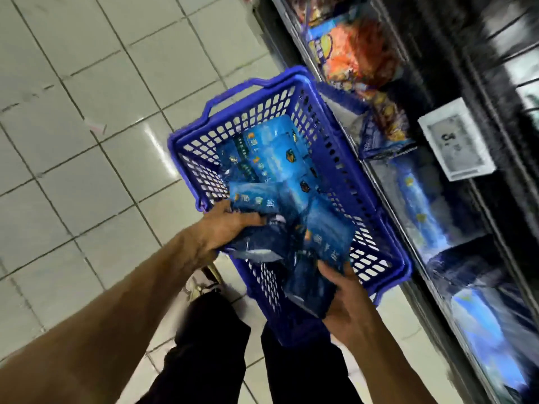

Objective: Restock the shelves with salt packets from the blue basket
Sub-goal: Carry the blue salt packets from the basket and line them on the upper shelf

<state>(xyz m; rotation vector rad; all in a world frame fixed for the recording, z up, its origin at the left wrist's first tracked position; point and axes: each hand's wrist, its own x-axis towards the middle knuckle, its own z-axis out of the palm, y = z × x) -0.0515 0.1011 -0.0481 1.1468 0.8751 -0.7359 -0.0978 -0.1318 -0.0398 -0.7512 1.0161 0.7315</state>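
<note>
Your left hand curls its fingers over a bunch of blue salt packets, gripping them at the near end of the blue basket. More packets lie flat deeper in the basket, which sits over the tiled floor just beside the shelves. Your right hand holds the bunch's lower end, thumb on top and fingers wrapped beneath. A white price tag hangs on the shelf edge, blue packs below it.

Pale glossy floor tiles; dark shelving right.
</note>
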